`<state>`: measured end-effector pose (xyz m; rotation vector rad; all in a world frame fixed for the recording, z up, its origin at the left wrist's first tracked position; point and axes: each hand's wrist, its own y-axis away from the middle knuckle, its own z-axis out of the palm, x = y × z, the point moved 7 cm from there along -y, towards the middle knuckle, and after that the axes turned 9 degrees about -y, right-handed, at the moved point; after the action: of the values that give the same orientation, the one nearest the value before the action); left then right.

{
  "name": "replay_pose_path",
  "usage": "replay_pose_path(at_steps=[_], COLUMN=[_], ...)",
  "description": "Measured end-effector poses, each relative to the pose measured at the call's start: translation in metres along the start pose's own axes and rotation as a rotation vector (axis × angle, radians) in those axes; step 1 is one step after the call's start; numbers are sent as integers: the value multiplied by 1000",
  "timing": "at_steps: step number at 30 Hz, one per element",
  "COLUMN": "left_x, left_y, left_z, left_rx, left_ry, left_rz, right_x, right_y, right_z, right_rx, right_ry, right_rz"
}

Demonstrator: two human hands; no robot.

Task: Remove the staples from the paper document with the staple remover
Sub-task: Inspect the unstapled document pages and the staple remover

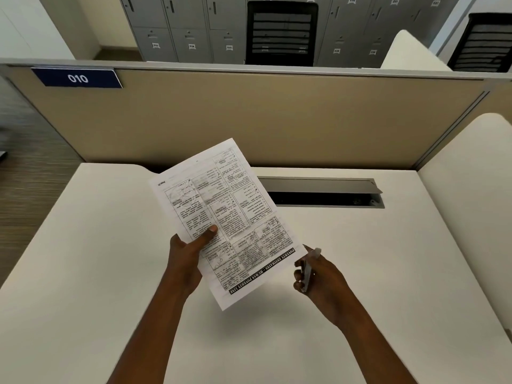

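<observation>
The left hand holds the paper document tilted above the white bench. Its grip pinches the sheet's left edge, with the thumb lying on the printed face. Just beside the document's near right corner, the right hand has its grip curled round the slim staple remover.

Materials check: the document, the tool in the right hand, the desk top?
The document: thin white paper, matte, with black print; the left hand pinches it. The tool in the right hand: slim, pale grey with a sheen, either metal or plastic; too blurred to tell. The desk top: smooth off-white, low gloss, likely laminate.
</observation>
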<state>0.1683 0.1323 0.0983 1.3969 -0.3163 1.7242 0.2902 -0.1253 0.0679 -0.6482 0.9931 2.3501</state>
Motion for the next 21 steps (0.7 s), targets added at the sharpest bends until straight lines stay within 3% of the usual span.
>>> replay_pose_path(at_steps=[4, 12, 21], left_x=[3, 7, 7], left_y=[0, 2, 0], left_z=[-1, 2, 2], left_rx=[1, 0, -1], left_ry=[-5, -18, -21], left_rz=[13, 11, 11], right_x=[0, -18, -19], right_y=[1, 2, 10], right_z=[2, 10, 32], right_rx=[-13, 48, -102], right_ry=[-143, 183, 364], right_rz=[47, -143, -173])
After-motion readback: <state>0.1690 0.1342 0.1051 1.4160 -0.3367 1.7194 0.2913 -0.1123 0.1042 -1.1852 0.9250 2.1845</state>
